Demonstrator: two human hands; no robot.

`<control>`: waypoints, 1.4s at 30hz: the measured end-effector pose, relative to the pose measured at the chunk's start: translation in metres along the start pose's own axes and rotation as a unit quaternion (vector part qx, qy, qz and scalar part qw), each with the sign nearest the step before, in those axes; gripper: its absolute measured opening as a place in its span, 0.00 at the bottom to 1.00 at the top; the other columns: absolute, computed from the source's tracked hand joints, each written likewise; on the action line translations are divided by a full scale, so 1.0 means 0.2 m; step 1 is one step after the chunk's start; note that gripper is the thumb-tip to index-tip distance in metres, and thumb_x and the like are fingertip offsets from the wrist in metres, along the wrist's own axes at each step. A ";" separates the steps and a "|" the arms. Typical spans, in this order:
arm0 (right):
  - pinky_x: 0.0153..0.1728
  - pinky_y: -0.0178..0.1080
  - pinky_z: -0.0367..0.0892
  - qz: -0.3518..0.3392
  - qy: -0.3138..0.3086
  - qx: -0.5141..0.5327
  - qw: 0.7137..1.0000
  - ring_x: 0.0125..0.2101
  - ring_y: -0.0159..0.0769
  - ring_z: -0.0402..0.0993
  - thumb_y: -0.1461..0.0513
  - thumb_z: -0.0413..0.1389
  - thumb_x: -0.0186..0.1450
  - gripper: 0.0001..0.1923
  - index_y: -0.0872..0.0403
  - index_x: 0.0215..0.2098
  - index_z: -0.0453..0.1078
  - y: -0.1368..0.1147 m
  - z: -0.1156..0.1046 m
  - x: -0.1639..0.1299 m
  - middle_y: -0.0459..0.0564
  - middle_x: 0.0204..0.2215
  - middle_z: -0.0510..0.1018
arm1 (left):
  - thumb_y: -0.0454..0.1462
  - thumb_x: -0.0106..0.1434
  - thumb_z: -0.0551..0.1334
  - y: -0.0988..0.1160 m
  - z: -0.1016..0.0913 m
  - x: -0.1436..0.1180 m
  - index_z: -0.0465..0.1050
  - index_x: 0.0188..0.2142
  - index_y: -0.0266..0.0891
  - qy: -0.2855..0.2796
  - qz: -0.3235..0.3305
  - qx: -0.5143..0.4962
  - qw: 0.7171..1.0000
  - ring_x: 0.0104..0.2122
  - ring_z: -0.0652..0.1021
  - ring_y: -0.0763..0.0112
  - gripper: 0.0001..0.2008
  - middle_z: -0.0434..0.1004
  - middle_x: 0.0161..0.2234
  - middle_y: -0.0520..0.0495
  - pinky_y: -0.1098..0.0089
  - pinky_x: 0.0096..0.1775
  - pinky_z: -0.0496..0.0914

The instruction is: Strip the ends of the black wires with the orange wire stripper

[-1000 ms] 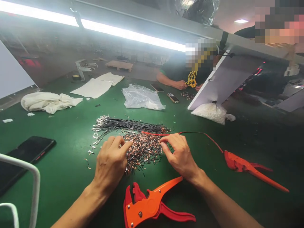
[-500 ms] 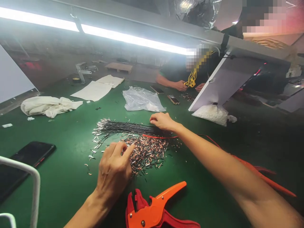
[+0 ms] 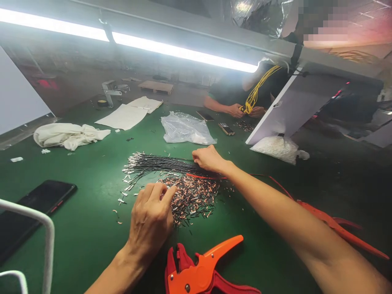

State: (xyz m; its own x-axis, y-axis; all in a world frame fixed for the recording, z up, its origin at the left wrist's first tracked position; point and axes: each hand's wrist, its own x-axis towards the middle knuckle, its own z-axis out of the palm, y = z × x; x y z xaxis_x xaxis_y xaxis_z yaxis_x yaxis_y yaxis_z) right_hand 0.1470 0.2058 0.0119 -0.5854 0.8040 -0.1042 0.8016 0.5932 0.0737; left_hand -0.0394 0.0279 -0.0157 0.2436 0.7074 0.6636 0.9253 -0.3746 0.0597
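A bundle of black wires [image 3: 165,163] with silvery terminals at its left end lies across the table. My right hand [image 3: 210,158] is at the bundle's right part, its fingers curled down onto the wires. My left hand [image 3: 151,214] is beside a pile of cut wire scraps [image 3: 192,196], black and copper-coloured. Its fingers are bent and drawn together; the tips are partly hidden, and what they hold, if anything, cannot be made out. Nearest to me lies an orange and red wire stripper [image 3: 196,273]. A thin red strip [image 3: 202,177] runs between bundle and scraps.
On the green table [image 3: 101,204] are a black phone [image 3: 39,208], a white cloth [image 3: 67,134], paper [image 3: 122,116], a clear plastic bag [image 3: 186,128] and orange-handled pliers [image 3: 339,226]. A white frame [image 3: 49,241] stands front left. Across the table, a co-worker's hands [image 3: 235,111] hold yellow wires.
The whole view has shifted slightly. My right hand's fingers have lowered and curled further onto the black wires. My left hand stays beside the scraps. The co-worker's hands have come closer together.
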 end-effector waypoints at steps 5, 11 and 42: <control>0.45 0.47 0.68 0.016 0.052 0.002 0.999 0.39 0.39 0.76 0.58 0.53 0.71 0.10 0.57 0.43 0.71 -0.03 -0.02 -0.03 0.50 0.38 0.78 | 0.23 0.59 0.55 0.00 -0.01 0.00 0.74 0.43 0.35 0.001 -0.002 0.000 1.000 0.36 0.69 0.60 0.16 0.73 0.33 0.44 0.62 0.37 0.66; 0.41 0.43 0.60 0.041 0.141 0.026 0.989 0.33 0.41 0.75 0.64 0.49 0.70 0.09 0.55 0.41 0.72 -0.06 -0.11 -0.07 0.52 0.33 0.81 | 0.24 0.60 0.55 0.01 -0.01 0.00 0.74 0.42 0.35 0.002 -0.008 0.006 1.000 0.36 0.69 0.59 0.15 0.72 0.32 0.44 0.61 0.38 0.67; 0.48 0.50 0.62 -0.010 0.463 0.128 0.877 0.26 0.31 0.71 0.74 0.51 0.68 0.10 0.54 0.41 0.64 -0.23 0.21 -0.92 0.44 0.26 0.74 | 0.28 0.65 0.57 0.04 0.00 0.02 0.62 0.60 0.35 0.057 -0.023 -0.148 0.987 0.44 0.72 0.63 0.23 0.77 0.43 0.41 0.62 0.47 0.70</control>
State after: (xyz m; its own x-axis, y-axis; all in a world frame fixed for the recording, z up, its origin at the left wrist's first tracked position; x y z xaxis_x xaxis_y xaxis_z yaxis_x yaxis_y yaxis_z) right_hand 0.2236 0.0297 -0.0145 -0.3522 0.5524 0.7555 0.7216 0.6744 -0.1567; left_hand -0.0309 0.0278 -0.0137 0.1532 0.6618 0.7338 0.8044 -0.5149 0.2964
